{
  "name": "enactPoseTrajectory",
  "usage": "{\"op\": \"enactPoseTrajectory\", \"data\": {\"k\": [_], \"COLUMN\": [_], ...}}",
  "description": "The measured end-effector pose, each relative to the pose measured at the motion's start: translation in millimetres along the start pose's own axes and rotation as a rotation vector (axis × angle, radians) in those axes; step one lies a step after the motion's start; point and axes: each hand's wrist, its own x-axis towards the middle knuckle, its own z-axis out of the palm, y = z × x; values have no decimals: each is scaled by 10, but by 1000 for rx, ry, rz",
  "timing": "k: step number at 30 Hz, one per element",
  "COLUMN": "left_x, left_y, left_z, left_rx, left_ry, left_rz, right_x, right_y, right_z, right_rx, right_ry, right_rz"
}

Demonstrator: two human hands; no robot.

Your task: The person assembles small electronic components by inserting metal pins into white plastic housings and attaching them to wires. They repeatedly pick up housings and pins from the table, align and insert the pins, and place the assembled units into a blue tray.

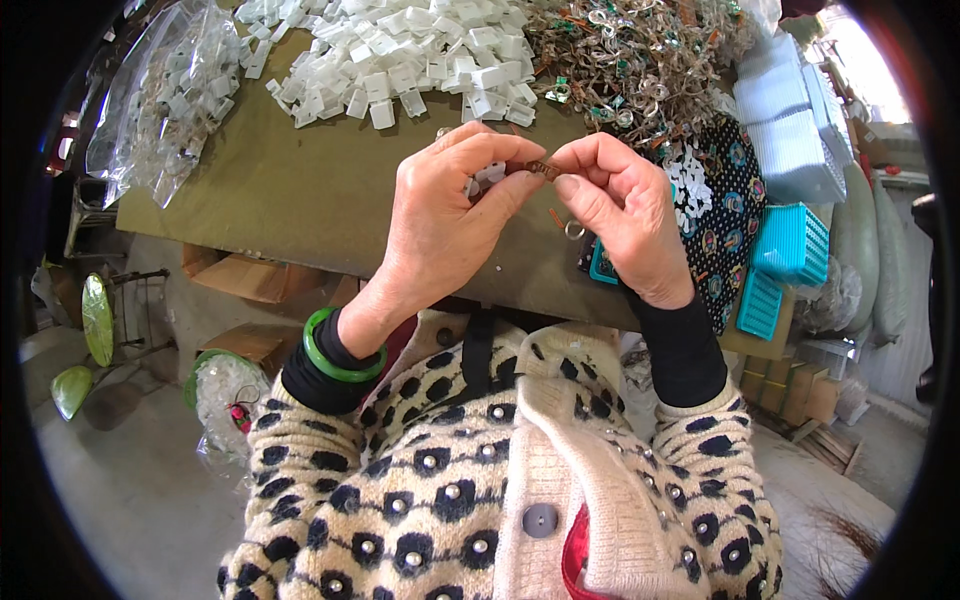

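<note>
Over the near part of the olive table (300, 195), my left hand (445, 205) and my right hand (625, 205) meet, thumbs and index fingers pinched. Between their fingertips is a small brown strip (543, 169) with a row of marks; its exact kind is too small to tell. A few small white plastic pieces (487, 178) show behind my left thumb, in or just beyond the curled fingers. Below the right thumb is a clear ring (574, 229) with an orange-brown end; whether it hangs or lies on the table I cannot tell.
White plastic pieces (400, 50) are heaped at the back, beside a tangled pile of clear rings and brown strips (630, 60). A clear bag (165, 100) lies at the left. Small white pieces (690, 190) rest on dark patterned cloth (730, 190), near teal baskets (790, 245) and pale stacked trays (790, 120).
</note>
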Motion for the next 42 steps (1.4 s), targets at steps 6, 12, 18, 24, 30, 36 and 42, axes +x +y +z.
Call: {"op": "enactPoseTrajectory", "data": {"k": [6,12,18,24,30,36,42], "left_x": [-131,-219,-290,-357,-435,-450,-375], "left_y": [36,53,36,-62,-125,-130,-100], "left_z": [100,95,68,38,20,10,-41], "left_rx": [-168,-779,-1098,-1446,-1592,-1709,-1356], "left_ry": [51,69,3,-78,-303,-185,-26], "left_rz": [-215,-554,-665,-742,-631,-700,-818], "right_x": [-72,-123,-119,-154,-183,-189,-75], "right_y": [75,59,94,94,38,-32,24], "right_z": [92,121,83,123,79,200,233], "right_rx": [-269,-199,-424,-394,25,-79,-442], "right_ry": [161,160,164,81,-58,-11,34], "right_rz": [-224,-168,-391,-366,-24,-83,-454]}}
